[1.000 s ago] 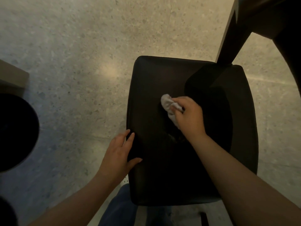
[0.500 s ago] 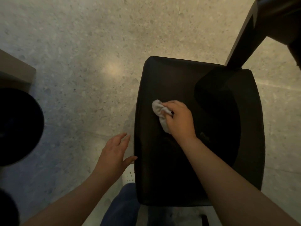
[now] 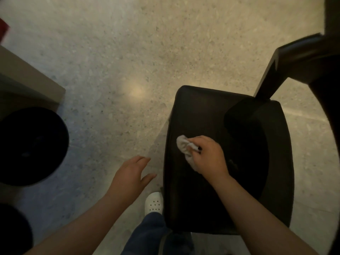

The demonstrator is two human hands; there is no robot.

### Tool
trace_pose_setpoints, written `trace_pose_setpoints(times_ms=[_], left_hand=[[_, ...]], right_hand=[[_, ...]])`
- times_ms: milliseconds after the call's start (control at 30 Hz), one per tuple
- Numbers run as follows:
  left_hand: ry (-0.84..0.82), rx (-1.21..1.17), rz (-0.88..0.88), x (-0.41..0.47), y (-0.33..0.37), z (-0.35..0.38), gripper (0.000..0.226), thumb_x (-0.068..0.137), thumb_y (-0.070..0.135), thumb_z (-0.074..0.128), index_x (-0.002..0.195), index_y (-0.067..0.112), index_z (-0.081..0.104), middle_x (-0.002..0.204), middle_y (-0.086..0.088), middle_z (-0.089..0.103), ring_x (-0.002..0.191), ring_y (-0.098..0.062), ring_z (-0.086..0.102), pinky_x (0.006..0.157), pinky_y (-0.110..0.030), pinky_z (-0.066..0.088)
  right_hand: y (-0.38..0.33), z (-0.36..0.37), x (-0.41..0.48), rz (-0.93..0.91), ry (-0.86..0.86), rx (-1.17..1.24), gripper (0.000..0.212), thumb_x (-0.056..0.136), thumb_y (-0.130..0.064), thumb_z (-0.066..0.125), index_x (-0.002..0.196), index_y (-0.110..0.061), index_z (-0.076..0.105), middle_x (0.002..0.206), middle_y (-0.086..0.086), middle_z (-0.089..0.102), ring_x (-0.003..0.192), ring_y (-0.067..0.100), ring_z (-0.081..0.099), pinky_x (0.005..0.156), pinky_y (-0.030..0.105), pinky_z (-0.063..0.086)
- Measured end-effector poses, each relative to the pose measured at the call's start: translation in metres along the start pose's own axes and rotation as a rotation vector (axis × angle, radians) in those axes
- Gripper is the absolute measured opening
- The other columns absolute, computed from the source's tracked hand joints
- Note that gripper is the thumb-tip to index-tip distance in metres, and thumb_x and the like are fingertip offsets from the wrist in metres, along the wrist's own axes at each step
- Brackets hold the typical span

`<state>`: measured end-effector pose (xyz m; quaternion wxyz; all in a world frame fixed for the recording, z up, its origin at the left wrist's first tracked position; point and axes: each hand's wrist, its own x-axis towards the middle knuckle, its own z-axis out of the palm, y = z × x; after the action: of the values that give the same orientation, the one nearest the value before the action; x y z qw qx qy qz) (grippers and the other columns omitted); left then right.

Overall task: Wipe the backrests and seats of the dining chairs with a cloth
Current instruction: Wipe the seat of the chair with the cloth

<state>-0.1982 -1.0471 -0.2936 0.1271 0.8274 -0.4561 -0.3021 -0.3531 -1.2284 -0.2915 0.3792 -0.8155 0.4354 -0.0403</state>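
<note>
A black padded chair seat fills the right half of the head view. My right hand grips a bunched pale grey cloth and presses it on the seat near its left edge. My left hand hovers over the floor to the left of the seat, fingers relaxed and apart, holding nothing. A dark chair frame part rises at the upper right, casting a shadow over the seat's right side.
Speckled beige floor surrounds the chair. A round black object lies at the left, beside a grey furniture corner. My white shoe and blue trouser leg stand by the seat's near left corner.
My right hand has slid the cloth leftward across the seat. My left hand has come off the seat's left edge and now hangs beside it. The view shifted left.
</note>
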Motion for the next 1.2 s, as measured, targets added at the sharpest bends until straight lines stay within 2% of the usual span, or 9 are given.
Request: trace_pose_setpoints(times_ms=[167, 300, 433, 533, 667, 767, 900, 967, 1200], left_hand=[[0.156, -0.028, 0.040, -0.011, 0.044, -0.086, 0.051, 0.090, 0.040, 0.064, 0.135, 0.018, 0.055, 0.128, 0.002, 0.059, 0.115, -0.014, 0.055, 0.094, -0.022, 0.039], [0.313, -0.025, 0.079, -0.026, 0.089, -0.159, 0.045, 0.090, 0.034, 0.066, 0.130, 0.015, 0.060, 0.125, -0.003, 0.062, 0.113, -0.019, 0.059, 0.095, -0.030, 0.045], [0.448, -0.039, 0.134, -0.059, 0.140, -0.231, 0.047, 0.089, 0.036, 0.066, 0.130, 0.015, 0.060, 0.128, -0.003, 0.061, 0.115, -0.020, 0.058, 0.098, -0.033, 0.046], [0.498, -0.044, 0.156, -0.087, 0.177, -0.274, 0.050, 0.090, 0.041, 0.061, 0.135, 0.019, 0.055, 0.134, 0.001, 0.057, 0.120, -0.016, 0.054, 0.101, -0.036, 0.046], [0.582, -0.041, 0.207, -0.128, 0.221, -0.318, 0.050, 0.091, 0.042, 0.060, 0.136, 0.021, 0.054, 0.135, 0.003, 0.056, 0.120, -0.013, 0.053, 0.101, -0.032, 0.045], [0.661, -0.014, 0.237, -0.152, 0.247, -0.351, 0.050, 0.091, 0.042, 0.059, 0.137, 0.021, 0.054, 0.136, 0.003, 0.055, 0.120, -0.013, 0.053, 0.101, -0.029, 0.044], [0.705, 0.006, 0.240, -0.168, 0.272, -0.392, 0.054, 0.091, 0.047, 0.057, 0.140, 0.025, 0.050, 0.141, 0.004, 0.051, 0.125, -0.013, 0.051, 0.104, -0.033, 0.044], [0.719, 0.020, 0.241, -0.172, 0.277, -0.409, 0.055, 0.090, 0.050, 0.056, 0.140, 0.027, 0.049, 0.142, 0.005, 0.050, 0.126, -0.012, 0.050, 0.105, -0.033, 0.044], [0.683, 0.045, 0.270, -0.155, 0.256, -0.459, 0.058, 0.089, 0.054, 0.054, 0.142, 0.030, 0.046, 0.144, 0.007, 0.048, 0.127, -0.011, 0.048, 0.106, -0.034, 0.043]], right_hand=[[-0.048, -0.070, -0.013, -0.037, 0.181, 0.044, 0.015, 0.092, -0.016, 0.060, 0.098, -0.024, 0.071, 0.088, -0.009, 0.063, 0.083, 0.001, 0.058, 0.076, 0.022, 0.051], [-0.095, -0.126, -0.037, -0.036, 0.287, 0.248, 0.016, 0.093, -0.023, 0.060, 0.104, -0.035, 0.065, 0.095, -0.015, 0.064, 0.092, -0.006, 0.058, 0.077, 0.014, 0.045], [-0.143, -0.182, -0.066, -0.095, 0.385, 0.299, 0.015, 0.092, -0.025, 0.063, 0.103, -0.034, 0.066, 0.095, -0.018, 0.063, 0.091, -0.005, 0.059, 0.080, 0.016, 0.047], [-0.173, -0.225, -0.088, -0.180, 0.440, 0.286, 0.016, 0.092, -0.023, 0.063, 0.096, -0.038, 0.063, 0.091, -0.019, 0.062, 0.091, -0.008, 0.057, 0.074, 0.008, 0.042], [-0.204, -0.279, -0.112, -0.251, 0.506, 0.272, 0.016, 0.092, -0.022, 0.064, 0.106, -0.024, 0.070, 0.098, -0.011, 0.066, 0.092, 0.000, 0.059, 0.077, 0.012, 0.042], [-0.227, -0.314, -0.127, -0.292, 0.546, 0.266, 0.016, 0.092, -0.024, 0.062, 0.106, -0.026, 0.070, 0.098, -0.014, 0.065, 0.089, -0.002, 0.059, 0.075, 0.011, 0.042], [-0.260, -0.352, -0.145, -0.347, 0.640, 0.232, 0.013, 0.092, -0.029, 0.062, 0.100, -0.038, 0.066, 0.087, -0.026, 0.059, 0.084, -0.010, 0.057, 0.068, 0.006, 0.038], [-0.276, -0.366, -0.149, -0.348, 0.670, 0.214, 0.011, 0.092, -0.030, 0.062, 0.100, -0.036, 0.065, 0.084, -0.029, 0.055, 0.082, -0.006, 0.058, 0.066, 0.005, 0.035], [-0.326, -0.383, -0.150, -0.377, 0.693, 0.203, 0.019, 0.088, -0.028, 0.063, 0.105, -0.025, 0.070, 0.097, -0.015, 0.061, 0.086, -0.003, 0.054, 0.076, 0.001, 0.039]])
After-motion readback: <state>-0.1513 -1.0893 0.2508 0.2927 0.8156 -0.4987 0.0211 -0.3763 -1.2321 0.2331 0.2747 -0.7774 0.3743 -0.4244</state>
